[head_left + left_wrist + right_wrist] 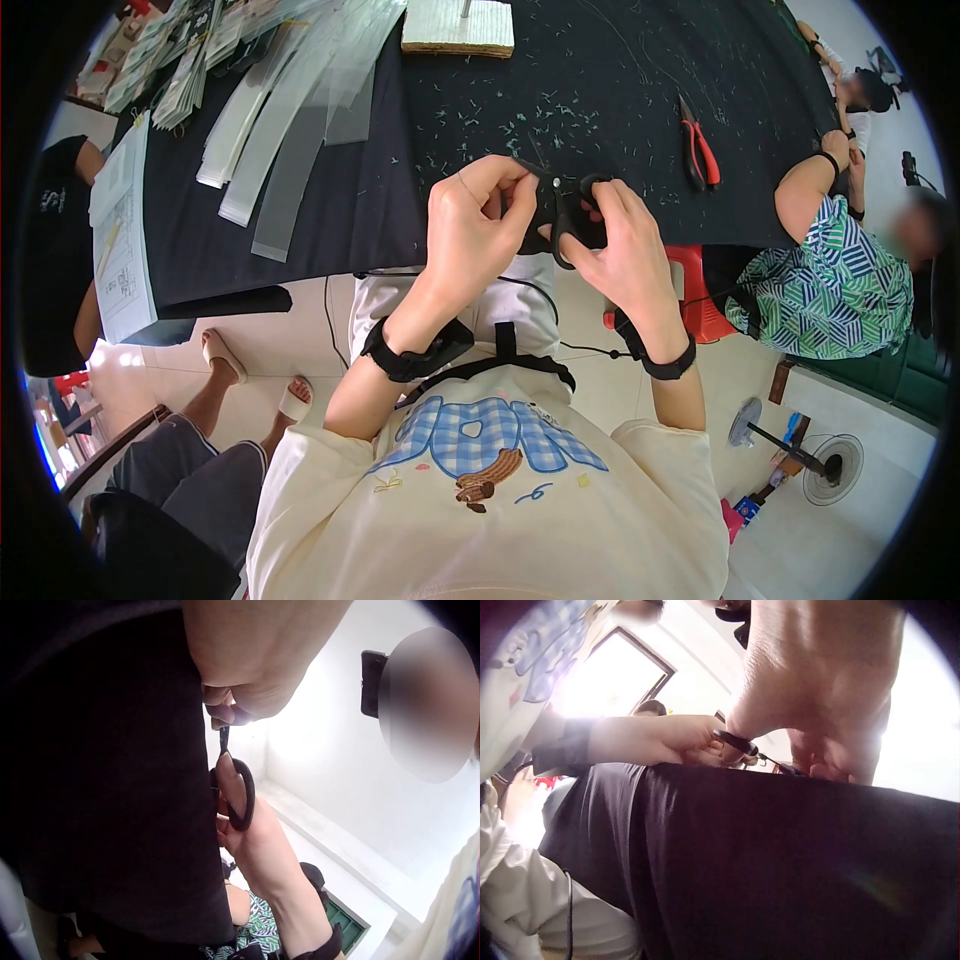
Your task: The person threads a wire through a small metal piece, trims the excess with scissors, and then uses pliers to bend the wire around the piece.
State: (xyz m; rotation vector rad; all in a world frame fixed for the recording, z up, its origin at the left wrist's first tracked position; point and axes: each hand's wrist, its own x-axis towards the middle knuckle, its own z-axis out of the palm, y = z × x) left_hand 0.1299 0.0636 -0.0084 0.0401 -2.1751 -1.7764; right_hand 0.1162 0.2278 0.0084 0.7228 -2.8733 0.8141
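Black-handled scissors (561, 228) are in my right hand (628, 258), whose thumb and fingers sit in the handle loops. My left hand (470, 235) pinches something small between thumb and index finger, close beside the scissor blades; I cannot tell what it is. Both hands are over the near edge of the table with the black cloth (620, 110). In the left wrist view the scissors' loop (247, 796) surrounds the right thumb. From the right wrist, the scissors (737, 742) show just above the cloth edge, with the left hand (686, 739) behind them.
Red-handled pliers (700, 150) lie on the cloth to the right. Small pale clippings (530, 120) are scattered beyond my hands. A white-topped block (458, 28) stands at the back, clear plastic sleeves (270, 160) lie left. Other people sit on both sides.
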